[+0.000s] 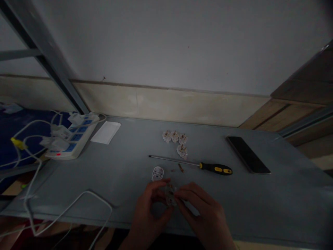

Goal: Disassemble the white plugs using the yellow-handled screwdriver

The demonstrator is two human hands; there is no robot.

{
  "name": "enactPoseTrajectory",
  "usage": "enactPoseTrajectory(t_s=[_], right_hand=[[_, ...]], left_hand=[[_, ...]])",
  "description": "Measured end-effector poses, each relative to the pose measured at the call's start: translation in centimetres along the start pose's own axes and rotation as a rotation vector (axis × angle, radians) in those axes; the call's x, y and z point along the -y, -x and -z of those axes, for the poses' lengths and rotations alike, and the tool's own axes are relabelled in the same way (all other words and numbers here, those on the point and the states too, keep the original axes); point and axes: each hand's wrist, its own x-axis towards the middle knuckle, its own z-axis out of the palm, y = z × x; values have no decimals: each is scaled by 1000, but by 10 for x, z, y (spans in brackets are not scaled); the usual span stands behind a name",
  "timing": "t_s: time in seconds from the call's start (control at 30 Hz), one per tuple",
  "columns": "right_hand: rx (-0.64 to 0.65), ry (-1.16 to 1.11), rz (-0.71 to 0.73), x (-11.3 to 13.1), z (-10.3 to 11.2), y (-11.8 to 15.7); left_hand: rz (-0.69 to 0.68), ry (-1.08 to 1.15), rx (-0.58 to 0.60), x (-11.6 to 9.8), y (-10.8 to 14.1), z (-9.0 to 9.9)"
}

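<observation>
Near the table's front edge, my left hand [149, 206] grips a small pale plug housing [170, 199] by its rim, between thumb and fingers. Brass-coloured metal shows inside the housing. My right hand [201, 208] has its thumb and fingertips pinched together against the housing's right side; whatever is between them is hidden. Just beyond my left fingers lies a white plug cover [158, 173] with holes. A brass pin [181, 168] and a tiny screw-like piece [172, 170] lie beyond the housing. Behind them rests a screwdriver [215, 168] with a black and yellow handle.
Several plug parts with brass pins [174, 136] sit grouped further back. A dark phone [248, 154] lies at the right. To the left are a folded white paper [106, 132], a power strip [78, 137] with plugs, and a loose white cable [88, 191] crossing the front edge.
</observation>
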Motion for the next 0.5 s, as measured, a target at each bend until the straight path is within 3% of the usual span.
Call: enactPoseTrajectory(t_s=[0.33, 0.43, 0.5], right_hand=[[105, -100, -58, 2, -4, 2], [117, -120, -142, -13, -1, 1], [33, -4, -254, -31, -5, 0]], left_hand=[[27, -24, 43, -6, -3, 1], [27, -42, 8, -6, -3, 2], [27, -86, -2, -6, -3, 2]])
